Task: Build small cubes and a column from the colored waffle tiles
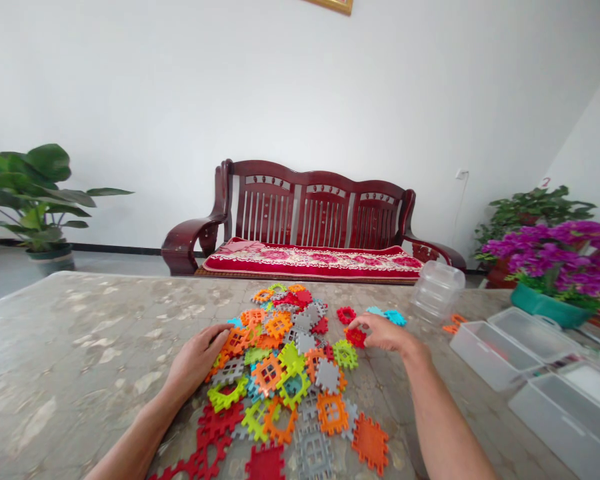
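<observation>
A heap of plastic interlocking tiles (267, 373) in orange, green, grey, red and blue lies before me, with notched edges and cut-out middles. At the heap's left side rests my left hand (199, 355), fingers stretched against the orange tiles and partly hidden. To the right, my right hand (386, 332) pinches a red tile (355, 337) between thumb and fingers, at the table surface. Close by lie a green tile (345, 355) and another red tile (346, 315). Blue tiles (394, 317) sit just behind my right hand.
Clear plastic boxes (497, 363) stand on the patterned table (105, 347) at the right, with a stacked clear container (437, 291) behind. Small orange pieces (453, 327) lie between them. Purple flowers (565, 257) fill a green planter. A wooden bench (325, 200) stands beyond the table.
</observation>
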A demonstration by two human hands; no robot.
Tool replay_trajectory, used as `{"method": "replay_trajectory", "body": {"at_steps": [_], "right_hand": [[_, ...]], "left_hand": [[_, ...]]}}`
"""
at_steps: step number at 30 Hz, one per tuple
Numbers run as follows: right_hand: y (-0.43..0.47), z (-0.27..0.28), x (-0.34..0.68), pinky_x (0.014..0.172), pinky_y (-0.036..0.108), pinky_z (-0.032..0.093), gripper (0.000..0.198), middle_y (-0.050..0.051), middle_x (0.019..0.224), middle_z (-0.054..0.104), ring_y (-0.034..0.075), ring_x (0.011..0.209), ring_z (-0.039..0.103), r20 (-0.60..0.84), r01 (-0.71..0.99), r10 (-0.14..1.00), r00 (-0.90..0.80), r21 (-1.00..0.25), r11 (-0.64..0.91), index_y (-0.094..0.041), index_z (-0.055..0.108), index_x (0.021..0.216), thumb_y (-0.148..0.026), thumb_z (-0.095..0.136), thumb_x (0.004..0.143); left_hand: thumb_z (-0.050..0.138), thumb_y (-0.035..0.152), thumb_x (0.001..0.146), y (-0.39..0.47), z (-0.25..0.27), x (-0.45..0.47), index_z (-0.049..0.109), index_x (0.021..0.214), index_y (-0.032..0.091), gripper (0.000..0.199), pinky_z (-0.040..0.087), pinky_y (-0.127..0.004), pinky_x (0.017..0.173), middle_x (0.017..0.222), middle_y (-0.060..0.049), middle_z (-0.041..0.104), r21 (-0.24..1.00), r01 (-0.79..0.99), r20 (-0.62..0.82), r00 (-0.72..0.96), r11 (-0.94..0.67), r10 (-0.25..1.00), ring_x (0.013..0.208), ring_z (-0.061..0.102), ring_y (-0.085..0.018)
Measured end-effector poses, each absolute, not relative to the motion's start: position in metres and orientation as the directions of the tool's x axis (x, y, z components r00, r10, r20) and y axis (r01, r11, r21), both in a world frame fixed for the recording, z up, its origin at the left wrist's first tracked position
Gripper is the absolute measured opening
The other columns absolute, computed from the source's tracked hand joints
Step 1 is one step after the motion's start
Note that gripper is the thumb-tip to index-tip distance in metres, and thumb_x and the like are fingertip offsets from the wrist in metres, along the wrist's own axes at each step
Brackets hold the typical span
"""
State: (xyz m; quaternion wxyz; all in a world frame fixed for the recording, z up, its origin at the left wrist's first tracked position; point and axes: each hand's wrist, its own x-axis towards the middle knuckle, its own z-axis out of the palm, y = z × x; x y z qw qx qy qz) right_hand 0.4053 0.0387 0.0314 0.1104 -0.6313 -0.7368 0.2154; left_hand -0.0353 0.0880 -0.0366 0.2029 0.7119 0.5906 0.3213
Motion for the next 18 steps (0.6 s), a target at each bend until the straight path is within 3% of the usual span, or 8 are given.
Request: {"method": "replay_trajectory", "body": {"at_steps": [6,12,18], "right_hand": [[0.036,0.029,0.395,0.087,0.025,0.043,0.077,0.002,0.11,0.064,0.019,0.099,0.061,-0.178,0.959,0.975,-0.133,-0.272,0.081,-0.031,0.067,0.122,0.003,0.055,0.054],[0.036,0.028,0.386,0.077,0.024,0.042,0.059,0.002,0.1,0.065,0.019,0.09,0.061,-0.155,0.984,0.988,0.007,-0.176,-0.035,-0.026,0.07,0.109,-0.002,0.064,0.055],[0.034,0.032,0.383,0.072,0.025,0.042,0.046,0.004,0.101,0.065,0.02,0.088,0.062,-0.136,0.984,0.989,0.059,-0.156,-0.08,-0.023,0.071,0.095,-0.006,0.068,0.052]], "left_hand": [[0.039,0.054,0.086,0.089,-0.038,-0.036,0.071,0.11,0.024,0.05,0.045,-0.034,0.1,0.117,-0.005,0.072,0.669,0.709,0.214,0.106,-0.225,0.971,0.111,0.064,-0.025],[0.039,0.054,0.087,0.088,-0.038,-0.036,0.071,0.11,0.024,0.049,0.044,-0.033,0.101,0.117,-0.005,0.072,0.673,0.703,0.214,0.111,-0.229,0.971,0.112,0.064,-0.025],[0.04,0.054,0.086,0.087,-0.036,-0.036,0.071,0.109,0.025,0.048,0.045,-0.033,0.1,0.118,-0.004,0.072,0.671,0.71,0.204,0.1,-0.214,0.974,0.112,0.064,-0.025]]}}
